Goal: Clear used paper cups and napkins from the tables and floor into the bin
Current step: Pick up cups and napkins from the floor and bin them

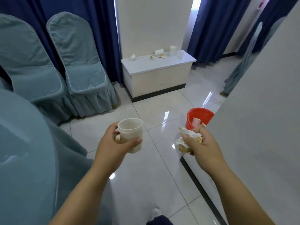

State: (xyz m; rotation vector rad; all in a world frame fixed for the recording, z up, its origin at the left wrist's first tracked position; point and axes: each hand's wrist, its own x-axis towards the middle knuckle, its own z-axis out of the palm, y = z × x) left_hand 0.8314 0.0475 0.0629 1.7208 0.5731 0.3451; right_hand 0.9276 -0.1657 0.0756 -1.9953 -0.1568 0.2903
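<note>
Left hand: your left hand is out in front of you above the floor, its grip wrapped round a white paper cup, thumb across the front of the cup wall.
Cup in hand: it stands nearly upright, mouth up and open, and looks empty; a small stained scrap is tucked between your fingers and the cup.
Right hand: your right hand has its grip clenched on a wad of crumpled napkins, white with yellow-brown stains, which bulges out to the left of your fist.
Bin: the red bin sits on the floor just beyond your right hand, partly hidden behind the white table edge on your right; one white cup already lies inside it.
Far table: a low white table stands against the wall between the blue curtains.
Left on it: one cup tipped over near the left end, another cup on its side nearer the middle, an upright cup to the right, and two stained napkin scraps between them.
Floor: glossy white tiles, with bright reflections.
Chairs: two chairs in pale blue covers stand on your left by the curtain, and a third cover fills the near left corner.
</note>
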